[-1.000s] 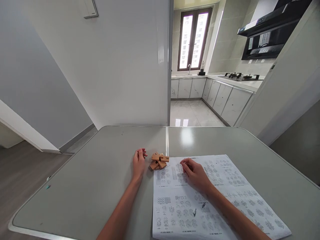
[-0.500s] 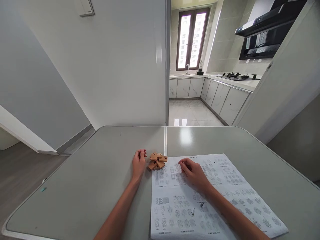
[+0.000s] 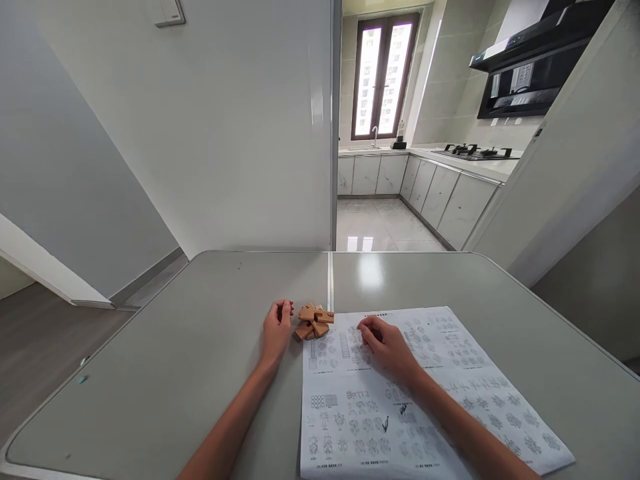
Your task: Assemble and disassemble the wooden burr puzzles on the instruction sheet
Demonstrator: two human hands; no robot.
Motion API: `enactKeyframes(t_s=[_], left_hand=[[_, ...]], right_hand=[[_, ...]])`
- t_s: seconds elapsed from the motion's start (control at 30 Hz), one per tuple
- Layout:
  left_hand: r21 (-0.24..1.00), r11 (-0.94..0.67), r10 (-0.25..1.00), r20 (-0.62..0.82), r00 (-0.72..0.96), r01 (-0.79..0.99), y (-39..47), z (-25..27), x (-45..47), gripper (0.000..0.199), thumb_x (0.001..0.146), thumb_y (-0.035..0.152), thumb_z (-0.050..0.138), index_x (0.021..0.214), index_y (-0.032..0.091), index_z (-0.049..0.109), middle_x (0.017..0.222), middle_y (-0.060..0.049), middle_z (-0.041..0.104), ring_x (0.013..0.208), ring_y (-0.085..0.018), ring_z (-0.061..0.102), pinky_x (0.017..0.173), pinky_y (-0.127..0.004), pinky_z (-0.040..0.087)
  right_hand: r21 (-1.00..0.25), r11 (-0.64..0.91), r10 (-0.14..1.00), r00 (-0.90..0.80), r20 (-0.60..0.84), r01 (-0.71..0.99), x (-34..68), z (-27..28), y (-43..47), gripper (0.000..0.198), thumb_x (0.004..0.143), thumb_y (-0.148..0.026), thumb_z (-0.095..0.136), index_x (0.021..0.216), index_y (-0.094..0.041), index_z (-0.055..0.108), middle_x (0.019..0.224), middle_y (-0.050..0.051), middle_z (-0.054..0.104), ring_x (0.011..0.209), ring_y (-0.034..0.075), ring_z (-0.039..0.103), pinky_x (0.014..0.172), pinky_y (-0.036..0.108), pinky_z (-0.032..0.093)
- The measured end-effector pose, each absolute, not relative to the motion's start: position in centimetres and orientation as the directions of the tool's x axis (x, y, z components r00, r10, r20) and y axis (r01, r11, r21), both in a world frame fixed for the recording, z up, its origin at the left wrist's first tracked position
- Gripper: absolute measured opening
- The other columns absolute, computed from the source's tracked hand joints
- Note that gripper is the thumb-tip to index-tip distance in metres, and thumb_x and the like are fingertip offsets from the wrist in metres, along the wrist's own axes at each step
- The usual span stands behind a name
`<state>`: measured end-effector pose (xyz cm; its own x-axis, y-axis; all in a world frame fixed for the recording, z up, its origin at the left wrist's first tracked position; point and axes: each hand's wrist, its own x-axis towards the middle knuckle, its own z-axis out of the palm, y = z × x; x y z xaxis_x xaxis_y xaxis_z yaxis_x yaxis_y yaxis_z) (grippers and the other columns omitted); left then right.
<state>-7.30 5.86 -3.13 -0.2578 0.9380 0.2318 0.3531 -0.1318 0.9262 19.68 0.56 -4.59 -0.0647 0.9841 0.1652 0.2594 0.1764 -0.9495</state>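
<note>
A small heap of notched wooden puzzle pieces (image 3: 316,321) lies near the table's middle seam, at the upper left corner of a large printed sheet (image 3: 345,380). Just left of the heap, my left hand (image 3: 278,328) rests on the table, its fingers loosely curled with nothing visible in them. My right hand (image 3: 385,341) lies on the upper part of the sheet, fingers bent and drawn together, and I see nothing in it. The pieces touch neither hand. Part of the printed diagrams is covered by my right hand and forearm.
The grey table (image 3: 150,373) has rounded corners and a pale edge. A small teal bit (image 3: 83,379) sits near its left edge. Beyond the table are a white wall panel (image 3: 250,133) and a kitchen with a gas hob (image 3: 475,153).
Both hands and the wooden pieces keep their places. Only the view has shifted very slightly.
</note>
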Motion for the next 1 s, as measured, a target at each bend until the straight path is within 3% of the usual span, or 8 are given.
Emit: enactKeyframes(t_s=[0.2, 0.3, 0.47, 0.6, 0.8, 1.0], left_hand=[[0.907, -0.179, 0.934, 0.279, -0.225, 0.382, 3.5, -2.1, -6.7, 0.033, 0.101, 0.050, 0.043, 0.103, 0.023, 0.061, 0.109, -0.007, 0.068, 0.106, -0.024, 0.063, 0.096, -0.038, 0.048], [0.855, -0.220, 0.920, 0.342, -0.192, 0.469, 2.8, -2.0, -6.1, 0.033, 0.097, 0.051, 0.054, 0.115, 0.024, 0.058, 0.122, -0.008, 0.064, 0.113, -0.026, 0.060, 0.097, -0.042, 0.049], [0.745, -0.339, 0.906, 0.424, -0.015, 0.574, 2.7, -1.9, -5.5, 0.056, 0.087, 0.047, 0.073, 0.134, 0.028, 0.049, 0.141, -0.009, 0.053, 0.135, -0.029, 0.049, 0.112, -0.048, 0.043], [0.672, -0.384, 0.906, 0.405, 0.119, 0.634, 2.6, -1.9, -5.3, 0.051, 0.090, 0.042, 0.072, 0.137, 0.035, 0.054, 0.152, -0.007, 0.045, 0.141, -0.030, 0.043, 0.114, -0.049, 0.041], [0.546, -0.444, 0.877, 0.427, 0.220, 0.710, 3.0, -2.7, -5.1, 0.049, 0.090, 0.045, 0.072, 0.137, 0.036, 0.058, 0.154, -0.006, 0.046, 0.142, -0.033, 0.041, 0.117, -0.054, 0.036], [0.537, -0.434, 0.882, 0.418, 0.219, 0.724, 3.3, -3.3, -4.9, 0.051, 0.087, 0.052, 0.074, 0.133, 0.034, 0.062, 0.149, -0.007, 0.051, 0.139, -0.033, 0.045, 0.115, -0.055, 0.037]], right_hand=[[-0.948, 0.166, 0.986, -0.072, 0.152, 0.270, 19.7, -4.3, 0.4, 0.018, 0.091, -0.035, 0.054, 0.084, -0.021, 0.063, 0.064, -0.001, 0.058, 0.057, 0.016, 0.047, 0.056, 0.028, 0.038], [-0.947, 0.145, 0.989, -0.076, 0.128, 0.288, 19.7, -4.3, 0.3, 0.016, 0.089, -0.032, 0.051, 0.086, -0.021, 0.062, 0.064, -0.002, 0.056, 0.057, 0.016, 0.047, 0.057, 0.028, 0.038], [-0.940, 0.145, 0.989, -0.069, 0.131, 0.307, 19.8, -4.5, 0.3, 0.016, 0.088, -0.031, 0.050, 0.086, -0.022, 0.063, 0.065, -0.002, 0.058, 0.058, 0.017, 0.048, 0.058, 0.028, 0.039], [-0.940, 0.145, 0.989, -0.075, 0.128, 0.309, 19.7, -4.5, 0.3, 0.017, 0.088, -0.032, 0.050, 0.087, -0.022, 0.063, 0.065, -0.002, 0.058, 0.058, 0.017, 0.048, 0.058, 0.028, 0.039], [-0.931, 0.136, 0.990, -0.067, 0.120, 0.339, 19.8, -4.7, 0.1, 0.018, 0.090, -0.032, 0.049, 0.089, -0.021, 0.064, 0.066, -0.002, 0.059, 0.059, 0.017, 0.049, 0.058, 0.028, 0.038], [-0.922, 0.120, 0.992, -0.072, 0.101, 0.368, 19.9, -4.8, 0.0, 0.020, 0.090, -0.032, 0.049, 0.089, -0.021, 0.065, 0.066, -0.002, 0.059, 0.060, 0.017, 0.049, 0.059, 0.028, 0.039]])
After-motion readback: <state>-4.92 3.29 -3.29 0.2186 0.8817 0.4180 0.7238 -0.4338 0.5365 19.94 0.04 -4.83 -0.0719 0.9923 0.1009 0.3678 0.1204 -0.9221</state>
